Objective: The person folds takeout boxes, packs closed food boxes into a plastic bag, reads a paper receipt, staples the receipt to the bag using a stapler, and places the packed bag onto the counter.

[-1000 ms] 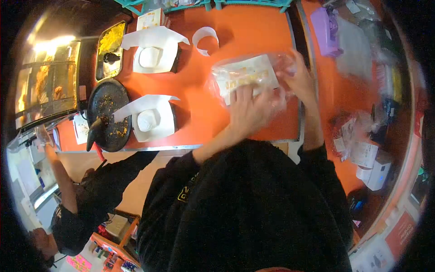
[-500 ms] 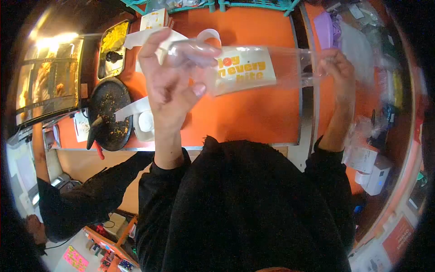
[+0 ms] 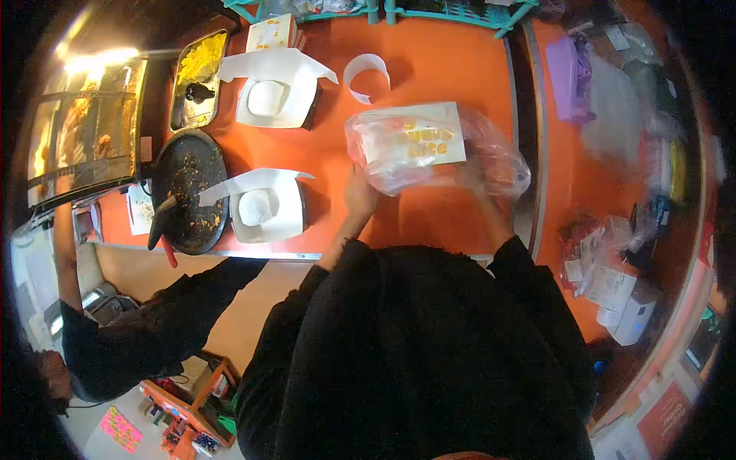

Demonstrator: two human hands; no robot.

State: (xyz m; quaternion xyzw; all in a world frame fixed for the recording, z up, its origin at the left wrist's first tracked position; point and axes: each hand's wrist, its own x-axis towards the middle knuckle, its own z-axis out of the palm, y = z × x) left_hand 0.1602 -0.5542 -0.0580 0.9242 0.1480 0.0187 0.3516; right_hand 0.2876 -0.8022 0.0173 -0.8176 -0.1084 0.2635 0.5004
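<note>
A clear plastic bag [image 3: 383, 181] lies over and about a closed white food box [image 3: 452, 115] with yellow lettering on the orange counter. How far the box sits inside the bag I cannot make out. My left hand [image 3: 362, 193] is closed on the bag's near left edge, its fingertips partly hidden by the plastic. At the bag's near right side is my right hand [image 3: 484, 201], smeared by motion, its fingers not clear. Left of the bag stand two open boxes, an upper one [image 3: 307, 96] and a lower one [image 3: 287, 222], each holding a round white item.
A white paper ring [image 3: 383, 67] stands behind the bag. To the left are a dark pan [image 3: 172, 165] with crumbs, a metal tray [image 3: 178, 107] with yellow food and a lit display case [image 3: 84, 142]. A co-worker's dark sleeve [image 3: 130, 345] shows at lower left.
Both hands have come down from holding the stretched bag in the air. The bag is now around the lettered box, which has tilted slightly, and the open boxes are uncovered to view.
</note>
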